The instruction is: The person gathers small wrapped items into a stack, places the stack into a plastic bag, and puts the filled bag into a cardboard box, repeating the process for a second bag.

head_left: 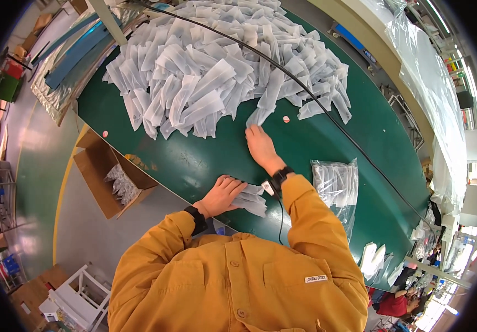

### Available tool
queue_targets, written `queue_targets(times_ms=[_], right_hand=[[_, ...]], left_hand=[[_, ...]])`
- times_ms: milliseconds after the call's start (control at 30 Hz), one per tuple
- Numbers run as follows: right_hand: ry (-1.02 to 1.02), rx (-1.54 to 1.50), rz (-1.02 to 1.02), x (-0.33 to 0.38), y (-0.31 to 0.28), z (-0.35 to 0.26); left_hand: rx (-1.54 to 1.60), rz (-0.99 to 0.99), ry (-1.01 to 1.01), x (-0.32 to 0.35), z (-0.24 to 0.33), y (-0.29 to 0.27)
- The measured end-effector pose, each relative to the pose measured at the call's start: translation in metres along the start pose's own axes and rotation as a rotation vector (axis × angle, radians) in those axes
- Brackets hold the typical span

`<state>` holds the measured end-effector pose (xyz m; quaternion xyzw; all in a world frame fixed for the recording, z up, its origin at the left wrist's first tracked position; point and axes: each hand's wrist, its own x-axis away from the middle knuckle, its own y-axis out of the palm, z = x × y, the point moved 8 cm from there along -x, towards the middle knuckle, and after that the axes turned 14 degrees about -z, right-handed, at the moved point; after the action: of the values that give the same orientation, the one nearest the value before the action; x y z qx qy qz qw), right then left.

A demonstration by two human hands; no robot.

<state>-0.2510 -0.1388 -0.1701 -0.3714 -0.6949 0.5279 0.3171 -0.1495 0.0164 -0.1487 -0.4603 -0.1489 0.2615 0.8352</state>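
The left hand lies over the left end of a small stack of pouches near the table's front edge, its fingers close together and bent down onto it, so that it has hold of the stack. The right hand reaches forward, fingers drawn together, their tips on the near end of a single frosted pouch at the front of the heap. The thumb is hidden, so I cannot tell whether the pouch is pinched or only touched.

The heap of frosted pouches spreads over the far part of the green table. A thick black cable runs slantwise across the view in front of the heap's right part and on toward the right. By the right wrist, a white tag and a thin dark cord sit just beside the stack.

To the right lies a clear bag with pouches inside; a round red-and-white sticker is near the single pouch. Left of the table stands an open cardboard box with clear packets in it. A pale post rises at the table's far left.
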Motion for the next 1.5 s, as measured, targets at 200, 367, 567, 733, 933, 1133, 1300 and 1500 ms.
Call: queue_targets(times_ms=[200,367,567,733,933,1133,1300,1500], right_hand=[[0.086,-0.277,-0.104,0.077,-0.014,0.001],[0.608,-0.355,0.088,0.111,-0.023,0.038],[0.395,-0.487,-0.091,0.095,0.020,0.044],[-0.007,-0.420,-0.082,0.128,0.001,0.001],[-0.284,-0.407,-0.290,0.100,-0.055,-0.006],[-0.195,0.181,0.018,-0.015,-0.088,0.044],[0.106,0.187,-0.145,-0.024,-0.037,0.113],[0.261,-0.309,-0.102,0.060,-0.027,0.087]], left_hand=[[0.035,-0.001,0.013,0.003,-0.004,0.003],[0.117,-0.003,0.061,-0.005,-0.004,0.002],[0.111,-0.025,0.105,-0.014,-0.002,-0.002],[-0.012,-0.008,0.042,-0.020,0.007,-0.038],[0.063,-0.060,0.123,-0.024,-0.009,-0.007],[0.056,-0.024,0.087,-0.019,0.003,0.001],[0.171,-0.082,0.027,-0.023,0.003,0.005],[0.156,-0.024,0.021,-0.020,-0.002,0.001]])
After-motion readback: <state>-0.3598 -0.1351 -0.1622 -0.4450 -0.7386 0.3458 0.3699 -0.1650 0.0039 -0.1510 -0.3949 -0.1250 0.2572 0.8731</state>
